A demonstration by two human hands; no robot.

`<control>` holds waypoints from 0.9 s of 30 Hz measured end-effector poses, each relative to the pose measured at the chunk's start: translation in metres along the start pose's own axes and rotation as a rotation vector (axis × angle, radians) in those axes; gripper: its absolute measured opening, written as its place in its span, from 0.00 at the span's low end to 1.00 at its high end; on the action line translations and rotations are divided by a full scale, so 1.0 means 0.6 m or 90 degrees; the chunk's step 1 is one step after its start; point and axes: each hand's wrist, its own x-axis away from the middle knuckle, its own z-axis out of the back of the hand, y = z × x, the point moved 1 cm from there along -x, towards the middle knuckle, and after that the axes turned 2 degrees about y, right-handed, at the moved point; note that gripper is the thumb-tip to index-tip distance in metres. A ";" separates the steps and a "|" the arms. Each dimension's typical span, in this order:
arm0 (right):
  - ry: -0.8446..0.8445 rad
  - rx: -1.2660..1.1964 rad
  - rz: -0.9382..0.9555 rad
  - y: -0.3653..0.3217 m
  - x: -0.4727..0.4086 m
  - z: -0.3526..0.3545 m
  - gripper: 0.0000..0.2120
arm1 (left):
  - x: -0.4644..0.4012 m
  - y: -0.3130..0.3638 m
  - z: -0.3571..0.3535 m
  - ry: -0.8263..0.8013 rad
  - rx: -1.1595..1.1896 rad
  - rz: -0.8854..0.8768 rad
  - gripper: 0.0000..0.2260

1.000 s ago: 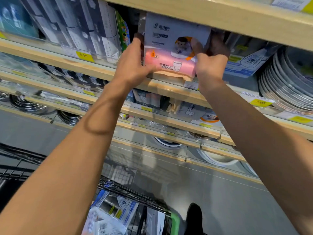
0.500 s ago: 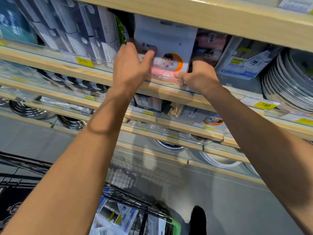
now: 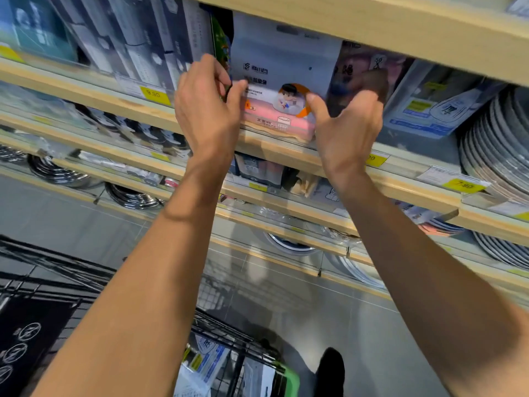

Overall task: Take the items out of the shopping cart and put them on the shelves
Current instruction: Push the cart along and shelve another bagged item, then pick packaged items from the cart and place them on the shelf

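A white and pink pack with a cartoon figure (image 3: 282,90) stands upright on the wooden shelf (image 3: 274,146), between a green-edged pack and a dark purple pack (image 3: 357,67). My left hand (image 3: 206,110) pinches the pack's left edge between thumb and fingers. My right hand (image 3: 346,127) has its thumb against the pack's lower right front, while its blurred fingers curl loosely in front of the purple pack. Below, the black wire shopping cart (image 3: 229,336) with a green handle holds several blue and white packs (image 3: 206,365).
Grey boxes (image 3: 148,50) fill the shelf to the left, a blue and white pack (image 3: 429,107) and stacked metal plates (image 3: 498,138) the right. Yellow price tags line the shelf edges. Lower shelves carry pans and plates. A dark shoe (image 3: 330,371) stands on the grey floor.
Both hands pushed the white and pink pack back into the shelf and set it upright. My right hand's fingers have now come off its right side.
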 end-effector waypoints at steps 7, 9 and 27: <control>0.008 -0.211 0.229 -0.079 0.129 -0.017 0.11 | 0.053 -0.072 0.069 -0.080 0.312 0.202 0.12; -0.068 -0.249 0.233 -0.110 0.188 -0.040 0.09 | 0.084 -0.118 0.119 -0.086 0.315 0.256 0.13; -1.004 -0.078 0.399 0.002 0.733 -0.204 0.01 | 0.668 -0.507 0.461 0.131 0.094 0.979 0.10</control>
